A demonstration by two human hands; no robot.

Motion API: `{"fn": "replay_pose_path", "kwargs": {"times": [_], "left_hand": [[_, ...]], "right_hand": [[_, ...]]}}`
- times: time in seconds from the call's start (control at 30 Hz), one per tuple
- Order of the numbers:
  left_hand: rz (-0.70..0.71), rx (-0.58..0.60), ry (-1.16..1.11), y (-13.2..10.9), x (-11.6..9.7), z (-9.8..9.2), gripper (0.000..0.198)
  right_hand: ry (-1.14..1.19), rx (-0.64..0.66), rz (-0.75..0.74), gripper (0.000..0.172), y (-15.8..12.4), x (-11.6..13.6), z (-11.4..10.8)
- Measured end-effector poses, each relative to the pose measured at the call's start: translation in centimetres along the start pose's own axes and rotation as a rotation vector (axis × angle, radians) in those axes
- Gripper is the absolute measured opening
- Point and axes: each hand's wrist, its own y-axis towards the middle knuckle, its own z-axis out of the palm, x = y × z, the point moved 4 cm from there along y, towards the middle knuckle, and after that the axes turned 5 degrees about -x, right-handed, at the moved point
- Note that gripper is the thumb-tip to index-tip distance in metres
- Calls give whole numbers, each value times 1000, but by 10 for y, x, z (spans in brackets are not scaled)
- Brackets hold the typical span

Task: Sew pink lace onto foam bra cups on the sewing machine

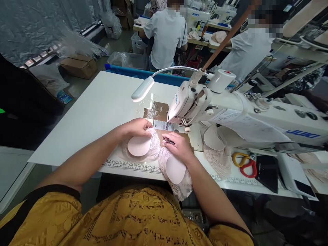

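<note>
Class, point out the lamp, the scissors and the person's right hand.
Lamp (142,89): head view, middle of its white housing.
Scissors (254,168): head view, right side of the red handle.
Right hand (180,145): head view, back of the hand.

Left of the sewing machine (237,102), the wide white table (84,116) leaves room to pass, beneath an overhanging lamp (142,89). Before the machine's needle end, two lace cups (139,146) block the way; scissors (249,166) obstruct its near side.

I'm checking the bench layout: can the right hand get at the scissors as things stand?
Probably yes: the scissors' handles look uncovered, with a low lace piece between them and the right hand. The small dark tool it holds may need putting down first.
</note>
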Motion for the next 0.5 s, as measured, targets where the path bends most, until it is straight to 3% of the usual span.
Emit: {"fn": "replay_pose_path", "kwargs": {"times": [0.1,0.23,0.5], "left_hand": [[25,107,-286,-5,-1,3,29],[40,137,-616,-22,3,3,33],[-58,99,-877,-40,10,10,26]], "right_hand": [[53,1,44,40,0,-3,-3],[161,19,90,44,3,3,-6],[378,74,217,37,9,27,-1]]}}
